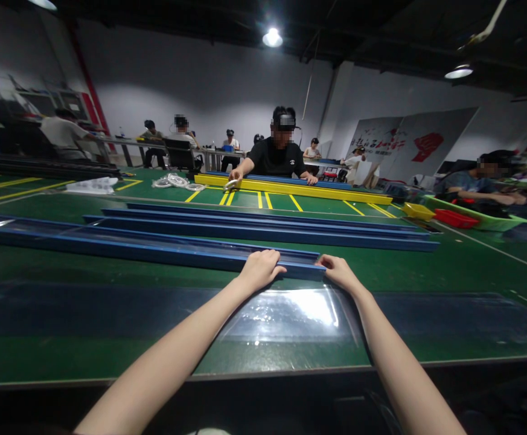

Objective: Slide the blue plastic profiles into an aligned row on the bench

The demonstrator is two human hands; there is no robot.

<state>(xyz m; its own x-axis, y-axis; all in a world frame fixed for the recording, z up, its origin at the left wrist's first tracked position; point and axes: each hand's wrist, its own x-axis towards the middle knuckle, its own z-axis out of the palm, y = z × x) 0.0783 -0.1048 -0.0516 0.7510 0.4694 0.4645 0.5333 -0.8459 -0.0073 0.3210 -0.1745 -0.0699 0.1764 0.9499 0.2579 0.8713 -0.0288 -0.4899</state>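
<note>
A long blue channel point(154, 252) with a clear plastic strip lying in it stretches from the left edge of view to the middle of the green table. My left hand point(261, 269) is closed over it near its right end, fingers reaching over the wall into the channel. At that right end, my right hand point(339, 272) has its fingers curled and pinched on the channel's tip; part of the fingertips is hidden. Closer to me, a wide clear plastic sheet point(263, 311) lies flat under my forearms, shining with reflected light.
More blue channels point(263, 232) lie just beyond. Across the green table point(471, 254), a person in black point(274, 158) handles a yellow channel point(299, 190). Coiled white cable point(177, 182) sits back left; yellow point(419, 211), red point(456, 219) and green point(507, 223) containers stand right.
</note>
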